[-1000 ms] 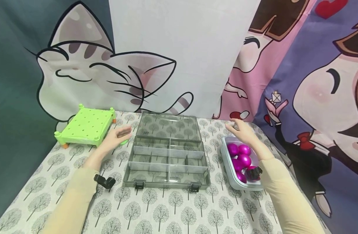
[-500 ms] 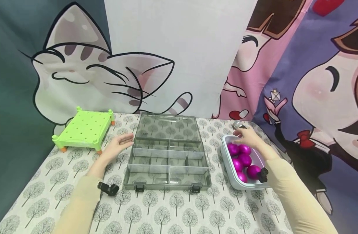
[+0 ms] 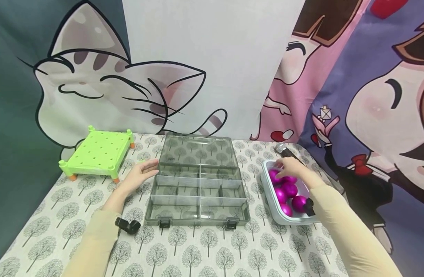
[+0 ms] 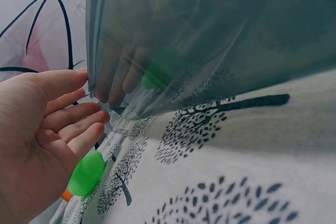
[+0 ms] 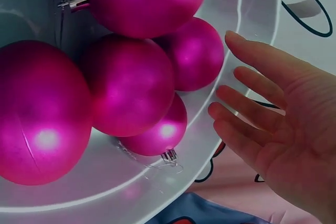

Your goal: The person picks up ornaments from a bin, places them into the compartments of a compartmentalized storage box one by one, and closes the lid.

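Magenta Christmas baubles (image 3: 289,189), several of them, lie in a pale blue plastic tub (image 3: 269,200) at the right of the table. Over the tub's far end reaches my right hand (image 3: 292,168), fingers bent loosely downward near the farthest baubles. In the right wrist view that hand (image 5: 286,129) holds nothing, its fingertips close to one bauble (image 5: 197,56). A smoky clear compartment box (image 3: 198,200) stands in the middle with its lid (image 3: 199,152) laid back. At its left side is my left hand (image 3: 139,175), fingers extended, fingertips right at the edge.
A light green plastic stand (image 3: 97,152) with orange feet is at the back left. Behind the tub lies a microphone (image 3: 284,149), partly hidden by the right hand. A green round object (image 4: 87,173) shows beyond the left hand. Printed curtains (image 3: 215,57) close off the back.
My right hand has come down and nearer, from beyond the tub to over its far end, uncovering the microphone. My left hand has shifted slightly right and down, to the box's side.
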Motion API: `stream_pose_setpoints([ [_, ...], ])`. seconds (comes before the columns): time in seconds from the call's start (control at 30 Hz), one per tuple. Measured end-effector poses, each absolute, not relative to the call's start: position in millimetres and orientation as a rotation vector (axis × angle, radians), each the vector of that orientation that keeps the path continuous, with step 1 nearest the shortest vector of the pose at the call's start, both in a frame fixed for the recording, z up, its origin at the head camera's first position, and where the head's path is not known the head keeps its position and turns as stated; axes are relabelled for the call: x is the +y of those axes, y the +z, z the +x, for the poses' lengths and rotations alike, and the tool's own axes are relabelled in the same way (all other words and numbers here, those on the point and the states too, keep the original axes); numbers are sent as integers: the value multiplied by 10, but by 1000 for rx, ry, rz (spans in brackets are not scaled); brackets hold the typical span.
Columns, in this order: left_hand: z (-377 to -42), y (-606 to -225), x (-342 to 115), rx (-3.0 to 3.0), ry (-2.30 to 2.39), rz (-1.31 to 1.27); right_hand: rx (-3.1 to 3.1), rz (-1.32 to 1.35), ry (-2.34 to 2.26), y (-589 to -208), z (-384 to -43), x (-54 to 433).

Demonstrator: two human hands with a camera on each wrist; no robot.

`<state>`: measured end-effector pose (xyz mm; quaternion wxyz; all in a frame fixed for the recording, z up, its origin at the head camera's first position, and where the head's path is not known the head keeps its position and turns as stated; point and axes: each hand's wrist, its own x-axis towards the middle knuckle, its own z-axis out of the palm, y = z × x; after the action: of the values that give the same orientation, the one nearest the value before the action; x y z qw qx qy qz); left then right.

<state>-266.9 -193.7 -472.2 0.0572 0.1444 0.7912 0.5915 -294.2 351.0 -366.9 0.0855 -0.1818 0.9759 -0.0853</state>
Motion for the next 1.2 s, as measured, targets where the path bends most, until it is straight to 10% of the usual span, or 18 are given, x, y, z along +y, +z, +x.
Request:
stream_pose_setpoints([
  [1.2,-2647,-4731,-1927,2423,1731,346,2837,-593,-122,-3859,-3010,3373],
])
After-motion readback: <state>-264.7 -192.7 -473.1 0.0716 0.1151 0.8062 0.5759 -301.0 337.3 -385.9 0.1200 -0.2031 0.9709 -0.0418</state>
